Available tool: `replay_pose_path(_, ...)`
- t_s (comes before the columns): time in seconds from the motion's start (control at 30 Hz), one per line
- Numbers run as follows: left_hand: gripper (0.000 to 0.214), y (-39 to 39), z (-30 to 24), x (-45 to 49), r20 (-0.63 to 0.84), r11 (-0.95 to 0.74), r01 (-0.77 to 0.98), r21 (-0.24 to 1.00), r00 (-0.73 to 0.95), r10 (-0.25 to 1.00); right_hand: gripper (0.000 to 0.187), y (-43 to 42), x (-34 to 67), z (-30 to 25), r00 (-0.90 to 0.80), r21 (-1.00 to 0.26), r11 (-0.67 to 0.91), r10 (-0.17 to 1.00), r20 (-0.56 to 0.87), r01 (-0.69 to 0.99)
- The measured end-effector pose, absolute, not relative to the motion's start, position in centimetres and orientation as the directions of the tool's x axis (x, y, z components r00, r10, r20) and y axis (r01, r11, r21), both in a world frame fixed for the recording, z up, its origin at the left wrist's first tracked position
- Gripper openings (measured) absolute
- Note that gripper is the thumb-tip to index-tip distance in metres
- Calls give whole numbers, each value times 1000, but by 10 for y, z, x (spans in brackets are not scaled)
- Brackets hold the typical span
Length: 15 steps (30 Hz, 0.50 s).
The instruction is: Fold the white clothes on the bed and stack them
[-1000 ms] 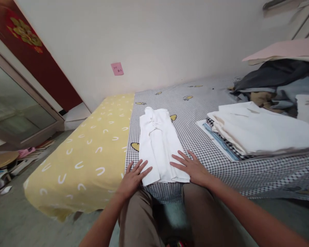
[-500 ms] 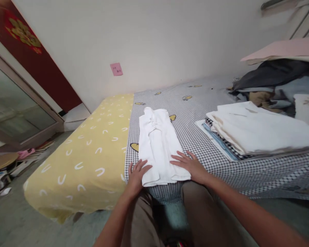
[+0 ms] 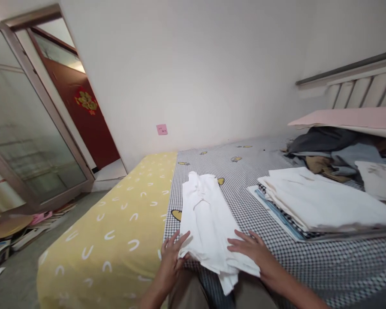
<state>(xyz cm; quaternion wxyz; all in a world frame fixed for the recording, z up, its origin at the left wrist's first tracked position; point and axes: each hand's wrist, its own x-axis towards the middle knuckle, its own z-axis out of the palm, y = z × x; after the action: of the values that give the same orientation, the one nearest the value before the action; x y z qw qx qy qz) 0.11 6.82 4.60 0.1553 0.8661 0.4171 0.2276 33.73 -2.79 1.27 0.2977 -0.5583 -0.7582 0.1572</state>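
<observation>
A white shirt-like garment (image 3: 203,214), folded long and narrow, lies on the checked sheet in front of me. Its lower end is rumpled, and one corner hangs past the bed's front edge over my legs. My left hand (image 3: 172,257) is at the garment's lower left side, fingers apart, with the thumb close to the hem. On the lower right side, my right hand (image 3: 259,255) rests with spread fingers over the cloth; its thumb is hidden.
To the right sits a stack of folded clothes (image 3: 321,199) with white cloth on top. Behind it are dark rumpled clothes (image 3: 328,143) under a pink board-like sheet (image 3: 347,116). A yellow patterned cover (image 3: 125,223) lies left. Assorted items, including a straw hat (image 3: 13,226), lie on the floor.
The garment's lower end went from flat to rumpled, one corner now hanging lower. Both hands remain at its lower sides. My view has tilted up, showing more wall and doorway.
</observation>
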Motion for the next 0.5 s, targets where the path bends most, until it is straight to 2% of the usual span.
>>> replay_pose_path(0.13,55,35,56,-32,299,-740,514,433,693,656,36,-72,336,18,-331,-547,412,911,246,729)
replay_pose_path(0.27,42,0,41,-56,210,-776,374,507,820,532,29,-112,327,30,-390,-652,390,908,155,650)
replay_pose_path(0.37,42,-26,18,-60,157,-741,392,546,820,550,29,-135,318,41,-359,-696,327,927,107,639)
replay_pose_path(0.5,38,-55,-9,-51,90,-696,472,542,791,606,32,-152,309,35,-405,-681,264,913,-52,683)
